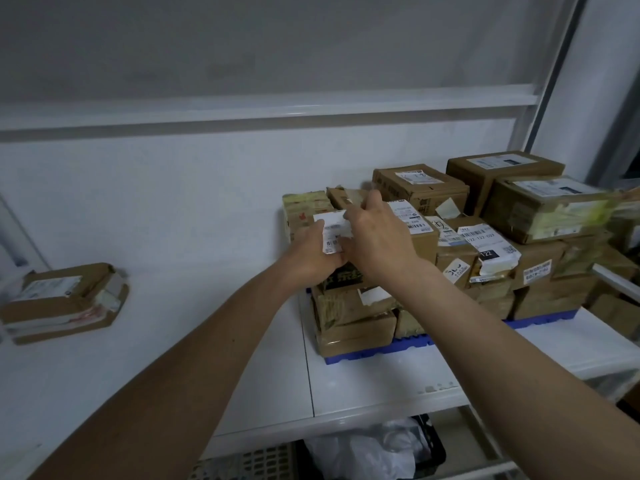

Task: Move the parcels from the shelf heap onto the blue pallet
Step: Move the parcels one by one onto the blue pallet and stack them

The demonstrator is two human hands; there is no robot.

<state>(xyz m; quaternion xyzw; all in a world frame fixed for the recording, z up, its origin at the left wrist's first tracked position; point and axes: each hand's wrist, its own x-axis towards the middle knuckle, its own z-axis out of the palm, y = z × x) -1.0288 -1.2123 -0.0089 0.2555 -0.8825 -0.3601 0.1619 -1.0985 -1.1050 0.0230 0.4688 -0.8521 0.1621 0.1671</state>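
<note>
A stack of brown cardboard parcels stands on the blue pallet at the right of the white shelf. Both my hands are on a parcel with a white label at the stack's front left corner. My left hand grips its near left side. My right hand lies over its top with fingers curled at the far edge. Most of that parcel is hidden under my hands. One flat brown parcel lies alone at the far left of the shelf.
The white shelf has a back wall and an upper rail above. A metal upright rises at the right. Below the shelf edge sit a black crate with white plastic bags and a perforated basket.
</note>
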